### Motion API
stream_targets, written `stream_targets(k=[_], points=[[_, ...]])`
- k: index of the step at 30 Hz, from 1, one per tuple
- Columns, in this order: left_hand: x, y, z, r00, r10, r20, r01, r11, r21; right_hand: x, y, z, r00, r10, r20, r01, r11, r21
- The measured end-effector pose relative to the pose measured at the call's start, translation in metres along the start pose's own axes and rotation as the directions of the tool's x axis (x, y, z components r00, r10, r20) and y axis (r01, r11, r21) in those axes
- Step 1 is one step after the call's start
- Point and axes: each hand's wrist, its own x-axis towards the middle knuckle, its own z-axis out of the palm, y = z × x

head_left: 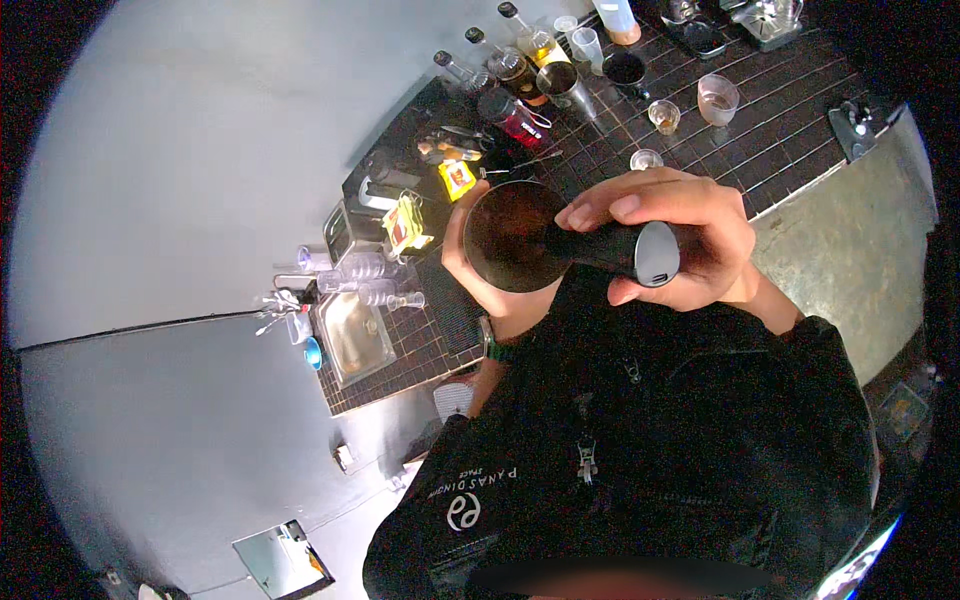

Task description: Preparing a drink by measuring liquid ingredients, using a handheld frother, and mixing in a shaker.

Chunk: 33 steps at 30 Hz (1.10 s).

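Note:
Close in front of me, my left hand (463, 258) is wrapped round a wide, dark round cup (500, 235) from its left side and below. The inside of the cup looks dark brown; how much is in it I cannot tell. My right hand (705, 225) grips a black handheld frother (610, 248) with a grey rounded end (657, 253). The frother lies tilted, its far end over the cup's right rim. That tip is lost in the dark, so I cannot tell whether it touches anything inside.
Behind my hands runs a black tiled counter (775, 165) with several bottles (512, 72), a metal tumbler (566, 88), a black mug (626, 72) and small glasses (663, 116). Yellow packets (405, 225) lie to the left. Farther left are clear cups (365, 280) and a steel sink (362, 340).

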Motion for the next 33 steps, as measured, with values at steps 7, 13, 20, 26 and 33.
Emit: stream_targets(k=[7, 13, 20, 26, 33], points=[[-0.012, -0.009, 0.003, 0.997, -0.071, -0.021, 0.072, 0.997, 0.006, 0.000, -0.005, -0.011, 0.990, -0.023, 0.139, 0.026, 0.999, -0.021], [0.002, -0.003, -0.001, 0.997, -0.057, 0.056, 0.056, 0.998, 0.021, -0.002, -0.005, -0.022, 0.989, -0.006, 0.146, 0.011, 0.999, -0.035], [-0.004, -0.009, 0.006, 0.987, -0.158, 0.012, 0.158, 0.983, -0.089, 0.001, -0.002, -0.021, 0.990, 0.012, 0.138, -0.004, 0.998, -0.058], [-0.009, -0.016, 0.006, 0.965, -0.261, 0.023, 0.262, 0.955, -0.139, 0.000, -0.001, -0.023, 0.990, 0.014, 0.138, -0.007, 0.998, -0.056], [-0.008, -0.020, 0.003, 0.931, -0.363, 0.025, 0.362, 0.917, -0.168, 0.002, -0.001, -0.020, 0.993, -0.005, 0.118, 0.015, 0.996, -0.086]])
